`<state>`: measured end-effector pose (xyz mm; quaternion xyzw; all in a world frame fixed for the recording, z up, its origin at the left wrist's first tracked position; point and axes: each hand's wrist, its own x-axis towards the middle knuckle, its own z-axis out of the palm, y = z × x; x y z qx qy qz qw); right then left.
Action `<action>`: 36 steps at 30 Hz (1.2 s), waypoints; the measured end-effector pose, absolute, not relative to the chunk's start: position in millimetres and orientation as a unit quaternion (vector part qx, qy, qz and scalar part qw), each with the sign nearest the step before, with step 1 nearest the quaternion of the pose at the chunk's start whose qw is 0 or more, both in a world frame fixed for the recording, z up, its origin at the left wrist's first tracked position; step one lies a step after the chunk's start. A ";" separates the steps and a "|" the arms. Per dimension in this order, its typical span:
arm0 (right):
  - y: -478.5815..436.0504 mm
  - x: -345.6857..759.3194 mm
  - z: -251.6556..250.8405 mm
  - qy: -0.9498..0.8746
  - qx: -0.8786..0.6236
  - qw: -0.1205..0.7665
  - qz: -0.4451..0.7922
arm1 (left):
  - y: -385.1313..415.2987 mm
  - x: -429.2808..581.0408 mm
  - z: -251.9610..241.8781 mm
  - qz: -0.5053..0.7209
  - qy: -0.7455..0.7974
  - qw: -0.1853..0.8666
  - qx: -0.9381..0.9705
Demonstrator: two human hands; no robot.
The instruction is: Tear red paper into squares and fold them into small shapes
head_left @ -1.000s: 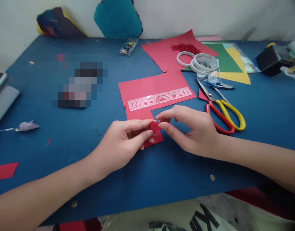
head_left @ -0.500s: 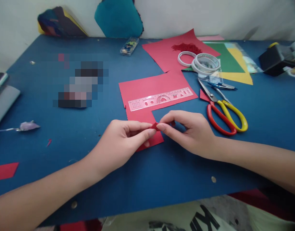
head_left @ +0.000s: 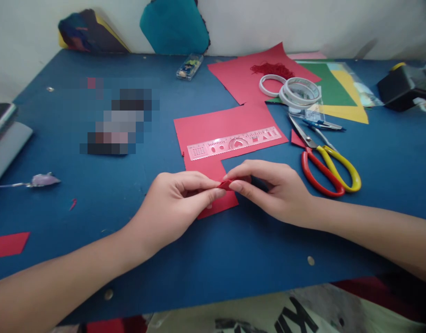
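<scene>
Between my fingertips is a small folded piece of red paper [head_left: 225, 185], held a little above the table's front half. My left hand [head_left: 185, 196] pinches its left end with thumb and index finger. On the right end, my right hand [head_left: 271, 187] grips it in the same way. Fingers cover most of the piece. Behind and below it lies a cut red paper sheet [head_left: 209, 115] with a clear stencil ruler [head_left: 233, 143] across it. Scissors [head_left: 324, 162] with one red and one yellow handle rest right of the sheet.
Tape rolls [head_left: 299, 91] and red thread [head_left: 272, 70] lie on another red sheet [head_left: 230, 78] at the back. A compass [head_left: 324, 125] is near the scissors. A black tape dispenser [head_left: 396, 88] stands far right. A red strip [head_left: 9, 245] lies at the left edge.
My right index finger has shifted slightly left over the folded paper, and the right thumb a little right. Both hands keep their pinch. The whole view has moved slightly.
</scene>
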<state>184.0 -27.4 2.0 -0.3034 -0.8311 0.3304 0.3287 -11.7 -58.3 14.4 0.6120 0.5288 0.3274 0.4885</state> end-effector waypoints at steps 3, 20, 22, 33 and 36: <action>-27.1 184.5 1.7 -0.840 -0.285 0.323 0.330 | -58.6 -11.7 12.2 0.333 0.506 0.445 0.659; -31.9 184.2 -5.7 -0.777 -0.366 0.417 0.298 | -58.3 -8.7 10.9 0.385 0.541 0.463 0.587; -31.5 183.6 -5.8 -0.780 -0.366 0.418 0.288 | -58.8 -9.2 11.2 0.383 0.537 0.446 0.605; -30.8 185.5 -2.9 -0.837 -0.292 0.409 0.217 | -64.9 -11.9 8.2 0.399 0.527 0.293 0.691; -29.1 187.0 -3.9 -0.853 -0.262 0.405 0.197 | -66.2 -13.7 7.6 0.398 0.513 0.249 0.719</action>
